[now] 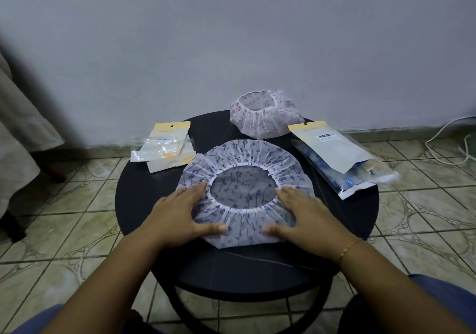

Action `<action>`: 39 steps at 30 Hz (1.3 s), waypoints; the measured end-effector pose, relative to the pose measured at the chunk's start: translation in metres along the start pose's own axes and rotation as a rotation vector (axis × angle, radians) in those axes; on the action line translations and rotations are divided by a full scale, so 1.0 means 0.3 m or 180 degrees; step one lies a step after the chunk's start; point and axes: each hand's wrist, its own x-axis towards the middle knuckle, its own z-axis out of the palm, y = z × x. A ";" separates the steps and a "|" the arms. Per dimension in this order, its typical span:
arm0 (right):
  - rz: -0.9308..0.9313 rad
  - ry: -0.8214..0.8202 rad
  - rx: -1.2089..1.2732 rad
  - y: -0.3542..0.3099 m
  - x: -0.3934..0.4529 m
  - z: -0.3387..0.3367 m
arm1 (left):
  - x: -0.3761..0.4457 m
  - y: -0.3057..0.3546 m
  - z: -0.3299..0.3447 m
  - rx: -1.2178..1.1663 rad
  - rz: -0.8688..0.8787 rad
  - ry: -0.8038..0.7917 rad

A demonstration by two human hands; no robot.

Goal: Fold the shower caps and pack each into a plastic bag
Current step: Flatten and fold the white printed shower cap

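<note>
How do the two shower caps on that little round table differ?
The blue-patterned cap lies flat and spread near the person, both hands pressing on it; the pink-patterned cap sits puffed up at the table's far edge, untouched. The blue one looks wider as it lies. Both are white, printed, with gathered elastic openings facing up.

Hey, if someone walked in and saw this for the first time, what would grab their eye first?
Most likely the blue-patterned shower cap spread flat at the middle of the round black table, opening upward, with the left hand and right hand pressing flat on its near edge. Behind it sits a puffed-up pink-patterned cap, with plastic bags lying at the left and right.
</note>
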 end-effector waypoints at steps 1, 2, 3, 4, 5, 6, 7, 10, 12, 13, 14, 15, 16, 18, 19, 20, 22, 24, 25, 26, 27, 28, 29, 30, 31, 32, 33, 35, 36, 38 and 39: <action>-0.0068 0.0489 0.0286 0.005 0.002 -0.011 | 0.000 -0.003 -0.009 -0.0212 -0.0023 0.0287; -0.0053 0.0993 0.0550 0.014 0.007 -0.024 | 0.004 -0.008 -0.017 -0.0401 -0.0097 0.0591; 0.0084 0.1362 0.0728 0.026 0.017 -0.036 | 0.009 -0.015 -0.023 -0.0561 -0.0236 0.0908; 0.0306 0.1544 0.0843 0.038 0.027 -0.047 | 0.020 -0.033 -0.026 -0.0688 -0.0471 0.1195; 0.0554 0.1563 0.0924 0.046 0.036 -0.055 | 0.030 -0.051 -0.028 -0.0757 -0.0786 0.1375; 0.0792 0.1481 0.1003 0.054 0.041 -0.059 | 0.039 -0.071 -0.028 -0.0774 -0.1107 0.1385; 0.0983 0.1382 0.1116 0.061 0.047 -0.061 | 0.046 -0.087 -0.025 -0.0786 -0.1323 0.1266; 0.1291 0.1254 0.1638 0.058 0.057 -0.066 | 0.064 -0.089 -0.019 -0.1145 -0.1454 0.0928; 0.1392 0.1267 0.1944 0.058 0.067 -0.068 | 0.076 -0.067 -0.019 -0.1227 -0.1559 0.0947; 0.1435 0.1283 0.2088 0.061 0.072 -0.068 | 0.082 -0.058 -0.019 -0.1194 -0.1636 0.0959; 0.1493 0.1294 0.2242 0.064 0.078 -0.068 | 0.086 -0.051 -0.020 -0.1230 -0.1693 0.0991; 0.1573 0.1308 0.2453 0.069 0.082 -0.065 | 0.088 -0.045 -0.021 -0.1394 -0.1696 0.1050; 0.1661 0.1345 0.2723 0.072 0.087 -0.059 | 0.087 -0.040 -0.022 -0.1651 -0.1639 0.1127; 0.1800 0.1412 0.3301 0.075 0.093 -0.049 | 0.081 -0.029 -0.025 -0.2093 -0.1462 0.1317; 0.1827 0.1430 0.3546 0.077 0.094 -0.046 | 0.078 -0.026 -0.028 -0.2204 -0.1406 0.1416; 0.1845 0.1441 0.3742 0.078 0.094 -0.044 | 0.075 -0.024 -0.032 -0.2273 -0.1372 0.1508; 0.1844 0.1415 0.4031 0.080 0.088 -0.049 | 0.071 -0.029 -0.038 -0.2296 -0.1307 0.1617; 0.1814 0.1365 0.4147 0.086 0.079 -0.056 | 0.070 -0.043 -0.037 -0.2174 -0.1266 0.1630; 0.1786 0.1357 0.4089 0.090 0.077 -0.053 | 0.070 -0.051 -0.034 -0.2091 -0.1265 0.1617; 0.1775 0.1364 0.3902 0.093 0.076 -0.047 | 0.068 -0.055 -0.031 -0.2009 -0.1269 0.1597; 0.1757 0.1398 0.3639 0.092 0.074 -0.041 | 0.065 -0.058 -0.027 -0.1924 -0.1271 0.1578; 0.1717 0.1438 0.3364 0.090 0.073 -0.035 | 0.063 -0.062 -0.023 -0.1837 -0.1255 0.1550; 0.1647 0.1470 0.3134 0.087 0.071 -0.029 | 0.060 -0.066 -0.020 -0.1716 -0.1233 0.1505; 0.1569 0.1477 0.2954 0.085 0.068 -0.029 | 0.054 -0.071 -0.018 -0.1583 -0.1203 0.1436; 0.1472 0.1482 0.2847 0.087 0.065 -0.031 | 0.047 -0.079 -0.017 -0.1444 -0.1156 0.1356; 0.1368 0.1481 0.2743 0.090 0.062 -0.036 | 0.038 -0.088 -0.017 -0.1235 -0.1083 0.1280; 0.1255 0.1495 0.2588 0.096 0.057 -0.041 | 0.029 -0.095 -0.017 -0.0911 -0.0970 0.1181; 0.1036 0.1583 0.2017 0.105 0.042 -0.049 | 0.012 -0.094 -0.022 -0.0243 -0.0627 0.0899; 0.0971 0.1646 0.1749 0.105 0.031 -0.051 | 0.005 -0.086 -0.024 -0.0018 -0.0468 0.0777; 0.1065 0.1579 0.1462 0.095 -0.001 -0.065 | -0.009 -0.063 -0.028 0.0290 -0.0311 0.0638; 0.1237 0.1357 0.1380 0.090 -0.018 -0.075 | -0.013 -0.057 -0.027 0.0426 -0.0311 0.0605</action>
